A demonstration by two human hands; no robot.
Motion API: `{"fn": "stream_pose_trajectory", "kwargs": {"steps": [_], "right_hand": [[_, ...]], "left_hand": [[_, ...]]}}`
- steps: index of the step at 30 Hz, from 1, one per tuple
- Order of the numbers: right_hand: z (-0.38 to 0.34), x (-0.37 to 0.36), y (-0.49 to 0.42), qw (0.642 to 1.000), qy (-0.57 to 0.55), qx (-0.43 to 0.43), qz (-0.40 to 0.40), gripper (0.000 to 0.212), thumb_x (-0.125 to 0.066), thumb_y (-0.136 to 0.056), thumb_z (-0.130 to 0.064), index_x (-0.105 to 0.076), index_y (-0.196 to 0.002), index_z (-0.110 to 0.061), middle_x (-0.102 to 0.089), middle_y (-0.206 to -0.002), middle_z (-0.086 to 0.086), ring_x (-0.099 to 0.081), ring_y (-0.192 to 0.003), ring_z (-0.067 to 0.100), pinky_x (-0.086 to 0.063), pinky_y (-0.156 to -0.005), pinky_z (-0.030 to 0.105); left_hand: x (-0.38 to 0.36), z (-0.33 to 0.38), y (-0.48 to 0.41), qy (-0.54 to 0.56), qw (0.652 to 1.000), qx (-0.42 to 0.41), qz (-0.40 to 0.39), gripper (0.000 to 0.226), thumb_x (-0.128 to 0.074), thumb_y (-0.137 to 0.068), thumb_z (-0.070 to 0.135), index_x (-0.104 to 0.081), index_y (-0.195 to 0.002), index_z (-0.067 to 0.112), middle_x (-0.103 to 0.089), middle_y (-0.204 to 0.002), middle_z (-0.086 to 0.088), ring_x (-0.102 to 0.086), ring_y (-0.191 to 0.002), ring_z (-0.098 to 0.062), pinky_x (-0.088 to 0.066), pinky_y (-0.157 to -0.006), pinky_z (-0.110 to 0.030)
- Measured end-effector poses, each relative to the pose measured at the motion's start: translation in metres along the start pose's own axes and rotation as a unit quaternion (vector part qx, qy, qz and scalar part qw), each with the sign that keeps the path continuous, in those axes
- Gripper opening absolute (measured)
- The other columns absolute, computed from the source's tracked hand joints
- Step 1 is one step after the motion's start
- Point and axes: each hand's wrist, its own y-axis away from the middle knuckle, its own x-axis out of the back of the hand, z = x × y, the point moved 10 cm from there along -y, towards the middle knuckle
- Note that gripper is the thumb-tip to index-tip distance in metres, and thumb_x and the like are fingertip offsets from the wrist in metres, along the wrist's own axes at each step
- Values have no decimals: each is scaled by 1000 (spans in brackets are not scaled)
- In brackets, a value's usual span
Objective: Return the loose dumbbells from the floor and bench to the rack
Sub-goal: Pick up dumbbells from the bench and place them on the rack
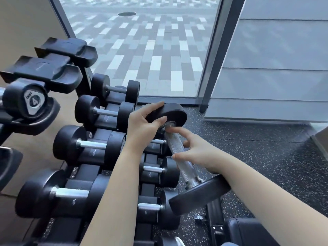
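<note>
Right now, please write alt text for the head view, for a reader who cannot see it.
A person's left hand grips one head of a black round-headed dumbbell with a knurled steel handle, held tilted, while the right hand touches the handle with spread fingers. Beside it stands a black rack of black dumbbells.

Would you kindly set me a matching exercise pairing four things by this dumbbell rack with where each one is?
1 left hand
2 right hand
3 dumbbell marked 4
4 empty cradles

A topmost on the rack
B gripping the loose dumbbell, far head
C at its knurled handle
D cradled, far left

Pairs: 1-B, 2-C, 3-D, 4-A
</note>
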Motion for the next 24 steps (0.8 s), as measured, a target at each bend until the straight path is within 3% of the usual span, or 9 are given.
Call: {"fn": "stream_pose_trajectory", "kwargs": {"steps": [2, 4, 9, 15, 19, 20, 24], "right_hand": [[-4, -5, -3, 1000, -2, 7, -15, 62, -59, -81, 2, -42, -130, -32, -55, -120, 4, -58, -80, 5, -43, -58, 3], [-5, -9, -5, 1000, 0, 5, -26, 63, -60, -81, 3, -42, -131, -32, -53, -109, -8, -52, -70, -11, -40, -59, -1], [-7, -11, -8, 998, -20, 1, -52, 62, -56, -83, 7, -41, -132, -26, -48, -70, -5, -49, -48, -7, -40, -47, 5], [-3, 2, -24, 998, 3, 15, -60, 62, -58, -82, 6, -42, -131, -28, -47, -70, -6, -48, -47, -11, -40, -51, 5], [9, 18, -51, 998, 5, 10, -66, 62, -62, -80, 0, -44, -123, -40, -49, -66, -1, -49, -63, 18, -41, -63, 27], [11, 24, -59, 998, -1, 13, -69, 62, -63, -80, 1, -45, -124, -39, -51, -65, -2, -51, -61, 17, -41, -61, 24], [16, 53, -100, 996, -2, 34, -83, 63, -63, -79, 5, -45, -129, -30, -54, -77, -8, -52, -52, -13, -41, -52, 5]], "left_hand": [[6, -1, 1, -1, 1000, -2, 10, 40, -70, -75, -2, -65, -107, 21, -68, -98, 6, -64, -94, -6, -50, -88, -22], [12, -2, 2, 1, 1000, -4, 19, 40, -70, -74, -2, -65, -108, 19, -68, -98, 4, -64, -94, -7, -49, -88, -21], [17, -7, 1, -3, 1000, -4, 28, 41, -70, -74, -2, -64, -107, 22, -68, -96, 5, -65, -93, -9, -50, -85, -22], [11, -10, -14, -11, 999, -6, 39, 40, -70, -74, -2, -65, -108, 18, -68, -96, 6, -65, -92, -7, -50, -83, -18], [3, -16, -36, -18, 998, 0, 56, 39, -71, -74, -1, -65, -107, 19, -68, -94, 7, -64, -90, -5, -50, -84, -19], [0, -18, -43, -20, 998, 1, 58, 39, -71, -74, -1, -66, -107, 19, -68, -94, 8, -64, -89, -4, -50, -84, -19], [-12, -28, -80, -31, 996, -6, 81, 38, -70, -74, -2, -65, -109, 14, -67, -94, 8, -63, -87, 1, -50, -85, -19]]}}
